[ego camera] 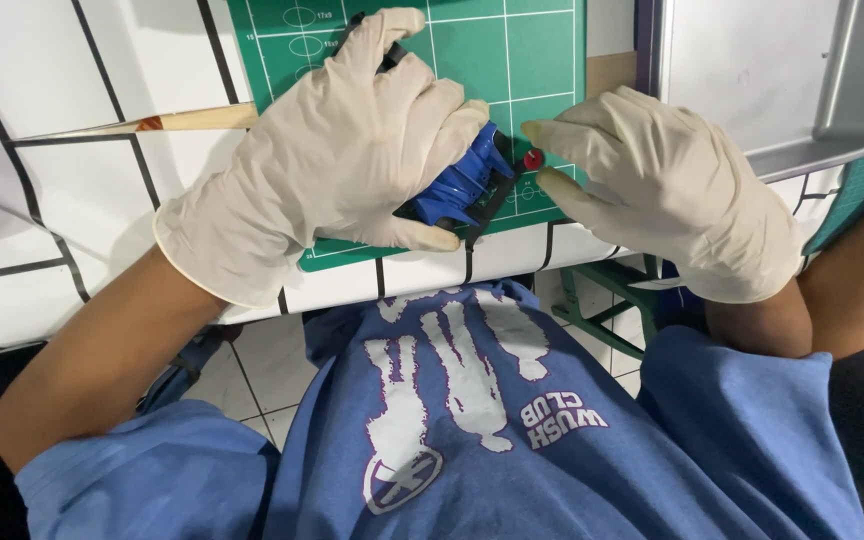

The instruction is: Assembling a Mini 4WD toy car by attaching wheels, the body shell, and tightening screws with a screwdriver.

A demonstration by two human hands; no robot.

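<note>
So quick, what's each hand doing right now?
Left hand: closed around a blue and black part on the green mat.
Right hand: fingertips pinched at a small red piece; whether it grips it cannot be told.

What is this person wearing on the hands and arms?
Both the left hand and right hand wear thin, cream-white disposable gloves, wrinkled and ending at the wrists. The forearms are bare. Short blue shirt sleeves cover the upper arms.

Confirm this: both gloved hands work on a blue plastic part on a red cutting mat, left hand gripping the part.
Not quite. The cutting mat is green, not red, as the head view shows. The rest holds: the left hand grips the blue plastic part, and the right hand works beside it, both gloved.
</note>
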